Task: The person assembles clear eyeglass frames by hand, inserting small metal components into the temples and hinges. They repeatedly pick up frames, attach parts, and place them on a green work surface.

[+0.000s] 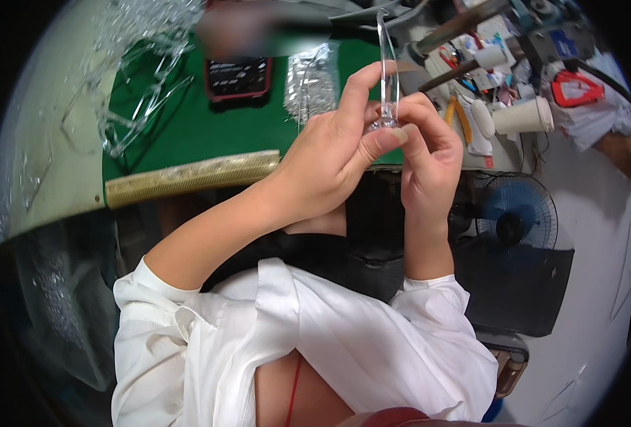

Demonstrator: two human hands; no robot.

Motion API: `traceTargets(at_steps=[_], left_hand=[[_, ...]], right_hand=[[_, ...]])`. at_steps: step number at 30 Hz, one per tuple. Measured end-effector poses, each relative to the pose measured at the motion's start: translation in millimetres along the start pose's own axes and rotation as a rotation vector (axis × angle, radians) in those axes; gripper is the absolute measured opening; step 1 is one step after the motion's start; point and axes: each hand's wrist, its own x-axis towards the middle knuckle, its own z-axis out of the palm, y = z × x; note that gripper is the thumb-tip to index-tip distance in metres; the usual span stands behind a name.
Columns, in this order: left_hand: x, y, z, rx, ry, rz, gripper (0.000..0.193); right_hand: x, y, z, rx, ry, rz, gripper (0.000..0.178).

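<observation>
Above the front edge of the green mat [187,135], both my hands are closed on a clear plastic eyeglass frame [388,78]. One of its long transparent temple arms stands up between my fingers. My left hand [326,153] pinches the lower part with its thumb, the index finger reaching up beside the arm. From the other side, my right hand [433,146] holds the same part between thumb and curled fingers. The fingertips hide most of the joint. Behind my left hand lies a clear bag of small shiny parts [312,82].
Clear eyeglass frames [148,107] lie heaped at the left. A red-cased phone [236,80] rests on the mat; a yellowish ribbed strip [194,176] runs along its edge. Bench machinery [486,57], a white cup [525,116] and a red tool [577,89] crowd the right, above a blue fan [515,213].
</observation>
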Motion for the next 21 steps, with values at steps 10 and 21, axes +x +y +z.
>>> traceTargets(at_steps=[10,21], left_hand=[[82,-26,46,0.744,-0.161,0.289,0.017],[136,-32,94,0.772,-0.068,0.292,0.027]], right_hand=[[46,-10,-100,-0.107,0.152,-0.025,0.014],[81,-2,-153,-0.135,0.355,-0.095,0.009]])
